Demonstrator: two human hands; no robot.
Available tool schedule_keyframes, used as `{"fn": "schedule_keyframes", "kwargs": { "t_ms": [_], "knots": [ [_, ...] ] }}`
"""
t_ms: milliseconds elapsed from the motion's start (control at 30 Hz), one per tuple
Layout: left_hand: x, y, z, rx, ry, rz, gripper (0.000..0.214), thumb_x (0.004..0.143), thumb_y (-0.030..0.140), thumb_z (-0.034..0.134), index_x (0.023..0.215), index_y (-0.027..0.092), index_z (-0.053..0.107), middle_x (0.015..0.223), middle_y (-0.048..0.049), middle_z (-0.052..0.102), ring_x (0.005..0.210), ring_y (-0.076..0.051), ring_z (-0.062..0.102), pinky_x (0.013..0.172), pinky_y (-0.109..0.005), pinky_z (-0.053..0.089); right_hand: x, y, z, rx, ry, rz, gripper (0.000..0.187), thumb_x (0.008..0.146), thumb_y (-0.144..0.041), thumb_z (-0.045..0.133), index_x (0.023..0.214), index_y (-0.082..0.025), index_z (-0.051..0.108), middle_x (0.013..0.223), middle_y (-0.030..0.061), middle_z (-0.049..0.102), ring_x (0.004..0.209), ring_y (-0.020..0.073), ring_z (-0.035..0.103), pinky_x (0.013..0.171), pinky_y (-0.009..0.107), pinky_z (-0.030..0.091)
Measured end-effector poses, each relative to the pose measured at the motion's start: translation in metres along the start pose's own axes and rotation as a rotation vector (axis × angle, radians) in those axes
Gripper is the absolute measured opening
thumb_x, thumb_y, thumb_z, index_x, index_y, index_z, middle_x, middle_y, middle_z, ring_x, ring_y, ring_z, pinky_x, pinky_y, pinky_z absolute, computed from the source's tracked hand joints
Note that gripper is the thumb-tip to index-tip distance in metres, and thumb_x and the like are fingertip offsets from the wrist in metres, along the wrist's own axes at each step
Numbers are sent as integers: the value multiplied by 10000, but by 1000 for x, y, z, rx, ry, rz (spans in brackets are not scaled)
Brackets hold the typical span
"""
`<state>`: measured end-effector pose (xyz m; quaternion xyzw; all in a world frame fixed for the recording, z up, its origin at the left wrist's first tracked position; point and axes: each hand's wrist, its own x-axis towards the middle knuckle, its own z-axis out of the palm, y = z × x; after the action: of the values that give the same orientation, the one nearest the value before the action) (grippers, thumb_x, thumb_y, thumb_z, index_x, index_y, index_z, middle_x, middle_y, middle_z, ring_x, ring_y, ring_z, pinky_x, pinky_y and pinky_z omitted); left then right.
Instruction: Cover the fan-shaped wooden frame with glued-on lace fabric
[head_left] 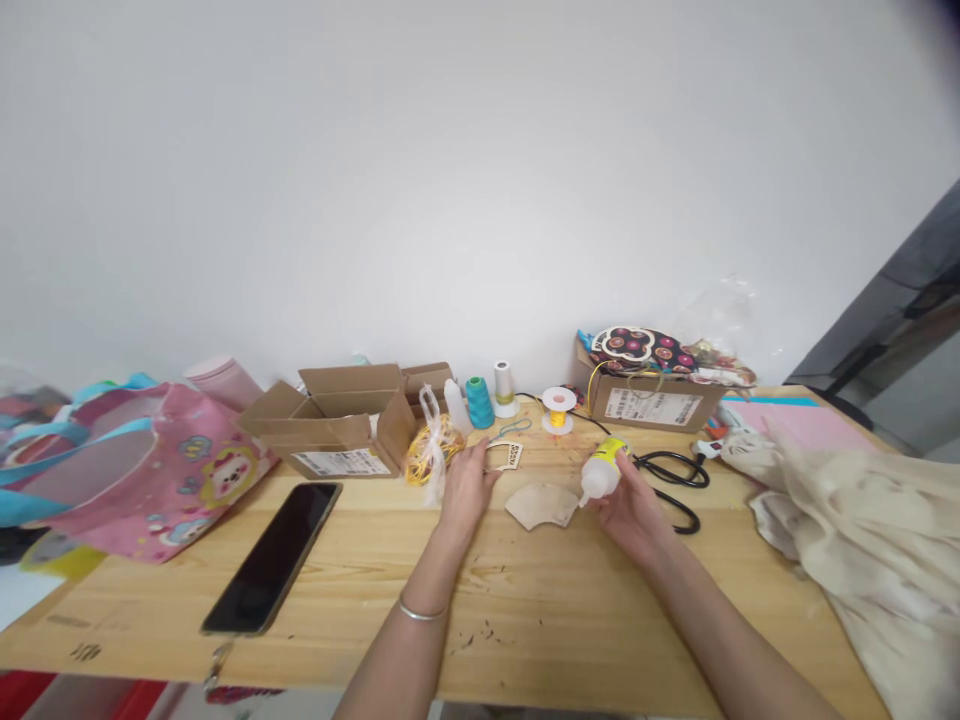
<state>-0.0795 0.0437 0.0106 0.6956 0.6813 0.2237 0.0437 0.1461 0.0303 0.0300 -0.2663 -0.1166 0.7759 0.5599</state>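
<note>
My right hand (628,500) is closed around a small white glue bottle (602,470) with a yellow label, its nozzle tilted down-left toward a beige fan-shaped piece of fabric (541,503) lying on the wooden table (525,600). My left hand (466,482) rests on the table left of that piece, fingers reaching to a small wooden cut-out piece (507,455); I cannot tell whether it grips it. A silver bracelet is on my left wrist.
A black phone (274,555) lies at the front left, beside a pink cartoon bag (150,465). Open cardboard boxes (334,420), thread spools (480,402), a yellow ribbon reel (559,408), black scissors (675,480) and a box of fabric (652,395) line the back. Cream cloth (862,540) covers the right.
</note>
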Motion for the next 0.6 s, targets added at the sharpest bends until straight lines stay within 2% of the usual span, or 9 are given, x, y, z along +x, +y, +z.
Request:
{"fn": "schedule_keyframes", "kwargs": {
  "t_ms": [100,300,467,600],
  "knots": [
    [-1,-3,-5,-41,17,-2,449,759,222,520,1194,146,443,1021,-109,616,951,-223,557,838,-345,408,-2,-2,0,14,-7,-12,199,677,-280,659,833,-203,563,700,-35,659,538,83,591,338,127,407],
    [-5,1,-13,-32,-31,-4,484,735,440,524,1117,142,517,1067,-126,590,991,-243,534,868,-353,388,-5,-6,2,19,-21,-21,195,670,-269,666,817,-194,562,698,-25,659,531,83,584,343,130,415],
    [5,5,-9,3,-49,-10,251,785,283,465,956,155,599,987,-94,610,946,-209,539,843,-307,381,-4,-4,1,20,-13,-11,175,688,-278,650,815,-196,561,691,-28,657,520,81,579,333,128,403],
    [18,5,-2,17,-39,-67,191,777,191,431,781,144,616,867,-101,618,823,-202,559,730,-300,394,-3,-2,1,28,-7,7,151,701,-274,636,806,-196,562,698,-29,656,507,75,571,329,128,402]
  ]
}}
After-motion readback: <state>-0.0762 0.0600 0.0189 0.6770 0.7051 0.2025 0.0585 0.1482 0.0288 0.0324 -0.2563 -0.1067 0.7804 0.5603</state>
